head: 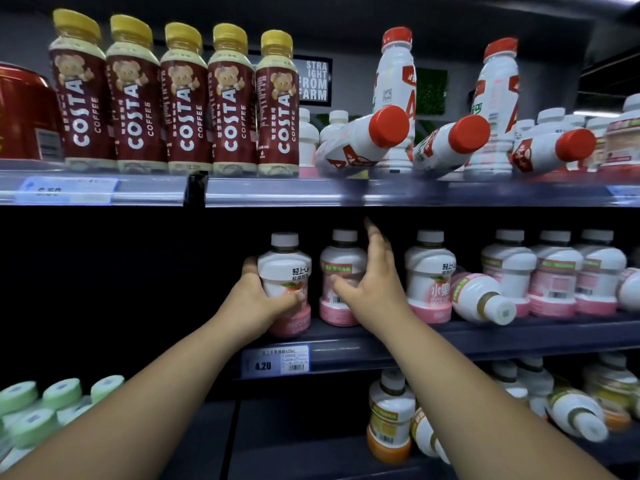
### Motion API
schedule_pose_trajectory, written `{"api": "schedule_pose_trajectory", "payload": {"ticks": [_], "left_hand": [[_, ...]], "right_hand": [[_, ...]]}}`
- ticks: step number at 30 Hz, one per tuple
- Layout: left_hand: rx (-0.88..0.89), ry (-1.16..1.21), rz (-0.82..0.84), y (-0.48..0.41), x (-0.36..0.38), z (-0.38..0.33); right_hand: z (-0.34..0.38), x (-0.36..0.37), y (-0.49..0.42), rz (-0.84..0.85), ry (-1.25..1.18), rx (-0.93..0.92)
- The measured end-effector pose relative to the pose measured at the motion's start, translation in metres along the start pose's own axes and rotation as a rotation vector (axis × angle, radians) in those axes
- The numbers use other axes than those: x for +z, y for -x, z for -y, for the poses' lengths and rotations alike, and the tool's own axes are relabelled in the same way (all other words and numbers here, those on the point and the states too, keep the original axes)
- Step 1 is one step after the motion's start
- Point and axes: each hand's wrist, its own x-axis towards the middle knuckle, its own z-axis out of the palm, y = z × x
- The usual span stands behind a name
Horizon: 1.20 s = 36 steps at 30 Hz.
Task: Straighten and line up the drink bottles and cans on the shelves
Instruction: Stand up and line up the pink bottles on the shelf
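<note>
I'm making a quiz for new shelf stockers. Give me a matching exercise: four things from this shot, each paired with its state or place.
Things:
1. Costa bottles
2. red-capped bottle
3. left hand
4. right hand

States:
A. open, beside a pink bottle
B. lying on the top shelf
C. upright in a row
D. gripping a pink bottle

Pairs: 1-C, 2-B, 3-D, 4-A

red can (20, 112) cut by left edge, upper price tag (69, 190) blurred

Single head-worn view, facing shelves (381, 344) straight on, close (arm's reach), angled slightly down
</note>
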Motion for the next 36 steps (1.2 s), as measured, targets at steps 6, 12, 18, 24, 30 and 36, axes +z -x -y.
{"api": "schedule_pose_trajectory", "payload": {"ticks": [6,12,18,24,30,36], "left_hand": [[0.023,-0.060,-0.004,0.008,0.002,0.005],[0.017,-0.105,-0.038,0.012,0.003,0.005],[0.021,-0.044,-0.052,0.010,0.003,0.006],[0.004,0.090,0.009,0.010,0.002,0.008],[-0.006,0.054,-0.026,0.009,0.003,0.010],[-0.036,0.107,-0.036,0.009,0.002,0.013]], "right_hand": [[-0.004,0.001,-0.002,0.146,-0.087,0.214],[-0.004,-0.001,0.011,0.245,-0.054,0.122],[-0.010,-0.004,0.012,0.237,-0.116,0.095],[-0.012,-0.001,0.012,0.264,-0.144,0.089],[-0.016,0.000,0.007,0.298,-0.204,0.129],[-0.015,0.002,0.004,0.316,-0.231,0.161]]}}
